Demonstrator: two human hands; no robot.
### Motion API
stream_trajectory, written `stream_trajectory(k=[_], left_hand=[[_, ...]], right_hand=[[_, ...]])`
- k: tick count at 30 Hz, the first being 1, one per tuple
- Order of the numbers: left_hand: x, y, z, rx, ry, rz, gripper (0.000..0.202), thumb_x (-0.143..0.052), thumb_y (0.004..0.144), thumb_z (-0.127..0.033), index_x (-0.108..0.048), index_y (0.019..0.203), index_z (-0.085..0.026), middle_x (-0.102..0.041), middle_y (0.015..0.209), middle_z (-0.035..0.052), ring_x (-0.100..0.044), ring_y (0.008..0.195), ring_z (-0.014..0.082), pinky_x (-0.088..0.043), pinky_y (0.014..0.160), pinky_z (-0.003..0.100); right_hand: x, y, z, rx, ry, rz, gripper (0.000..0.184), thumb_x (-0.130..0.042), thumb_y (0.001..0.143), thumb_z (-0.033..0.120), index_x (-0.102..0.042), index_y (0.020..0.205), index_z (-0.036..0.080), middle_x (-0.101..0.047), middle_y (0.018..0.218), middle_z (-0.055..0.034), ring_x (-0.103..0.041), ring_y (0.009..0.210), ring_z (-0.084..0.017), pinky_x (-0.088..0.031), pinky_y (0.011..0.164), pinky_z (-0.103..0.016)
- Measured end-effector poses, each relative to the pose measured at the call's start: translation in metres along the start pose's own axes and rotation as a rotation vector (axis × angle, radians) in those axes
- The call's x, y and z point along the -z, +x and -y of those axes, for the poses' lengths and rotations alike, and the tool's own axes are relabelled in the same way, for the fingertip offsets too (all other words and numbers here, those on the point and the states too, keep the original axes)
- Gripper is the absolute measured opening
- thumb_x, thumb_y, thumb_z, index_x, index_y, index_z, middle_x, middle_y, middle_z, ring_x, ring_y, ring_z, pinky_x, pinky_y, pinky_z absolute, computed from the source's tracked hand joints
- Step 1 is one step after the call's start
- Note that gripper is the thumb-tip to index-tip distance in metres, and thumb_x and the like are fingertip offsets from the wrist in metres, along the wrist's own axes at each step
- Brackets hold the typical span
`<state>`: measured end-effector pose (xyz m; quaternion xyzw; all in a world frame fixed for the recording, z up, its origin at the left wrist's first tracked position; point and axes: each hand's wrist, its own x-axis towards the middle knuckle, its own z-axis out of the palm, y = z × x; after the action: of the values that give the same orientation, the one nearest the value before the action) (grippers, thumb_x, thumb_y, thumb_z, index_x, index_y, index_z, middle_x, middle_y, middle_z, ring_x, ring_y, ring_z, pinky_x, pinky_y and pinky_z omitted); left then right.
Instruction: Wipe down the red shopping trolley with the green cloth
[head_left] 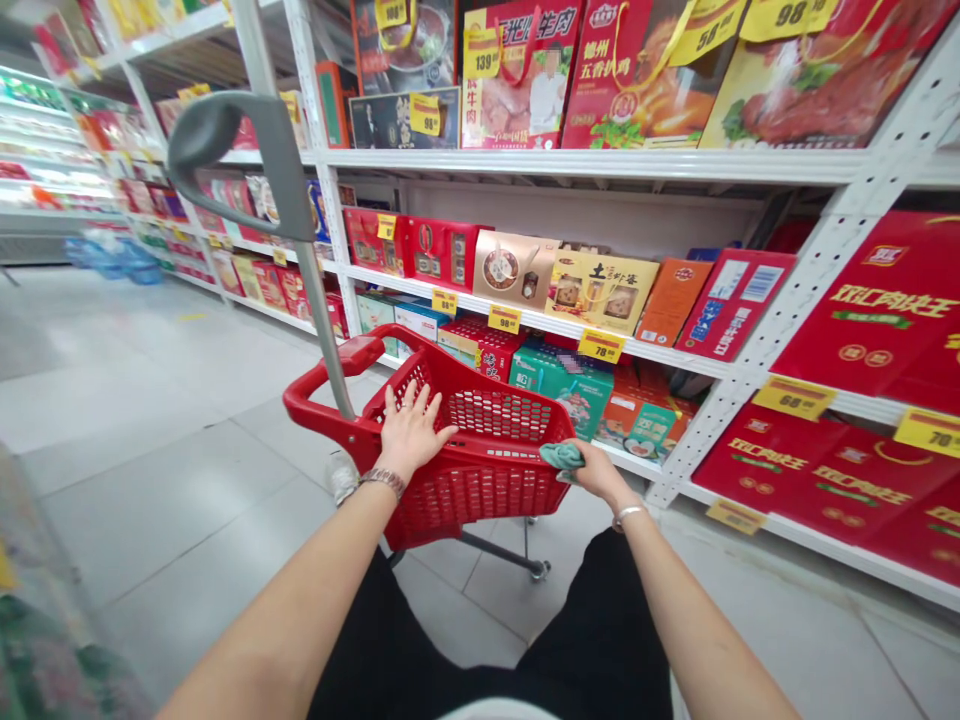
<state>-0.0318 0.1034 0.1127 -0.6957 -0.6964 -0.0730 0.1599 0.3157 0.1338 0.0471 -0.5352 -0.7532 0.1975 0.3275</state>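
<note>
My left hand [411, 430] lies flat with spread fingers on the near rim of a red plastic shopping trolley basket [480, 490]. A metal watch sits on that wrist. My right hand [592, 470] grips a crumpled teal cloth [561, 456] against the basket's right rim, with a silver bangle on its wrist. A long grey trolley handle [259, 150] rises from the basket's left corner and curves over at the top. Small wheels [538, 570] show under the basket.
White metal shelves [600, 160] packed with boxed food gift sets and yellow price tags run along the right. Large red boxes [870, 300] fill the lower right. A tiled aisle floor [172, 480] stretches ahead left, towards a lit refrigerated display [52, 150].
</note>
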Motion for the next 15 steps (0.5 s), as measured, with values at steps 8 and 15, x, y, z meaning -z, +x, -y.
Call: stream_trajectory(k=[8, 15], left_hand=[[-0.006, 0.003, 0.021, 0.072, 0.023, 0.003, 0.069, -0.033, 0.096, -0.060, -0.046, 0.150, -0.020, -0.035, 0.162, 0.0131, -0.019, 0.154, 0.0305, 0.004, 0.123, 0.060], [-0.029, -0.017, -0.031, 0.009, -0.115, 0.008, 0.072, -0.031, 0.094, -0.068, -0.050, 0.148, -0.025, -0.037, 0.161, 0.0104, -0.019, 0.154, 0.0336, 0.000, 0.122, 0.061]], right_hand=[[-0.038, -0.067, 0.030, 0.141, 0.087, -0.160, 0.056, -0.058, 0.068, 0.002, -0.069, 0.117, 0.027, -0.073, 0.111, -0.0068, -0.070, 0.103, -0.026, -0.058, 0.091, -0.039], [-0.057, -0.111, 0.061, 0.207, 0.110, -0.203, 0.070, -0.050, 0.068, -0.003, -0.062, 0.130, 0.029, -0.069, 0.120, -0.0061, -0.067, 0.111, -0.025, -0.057, 0.097, -0.040]])
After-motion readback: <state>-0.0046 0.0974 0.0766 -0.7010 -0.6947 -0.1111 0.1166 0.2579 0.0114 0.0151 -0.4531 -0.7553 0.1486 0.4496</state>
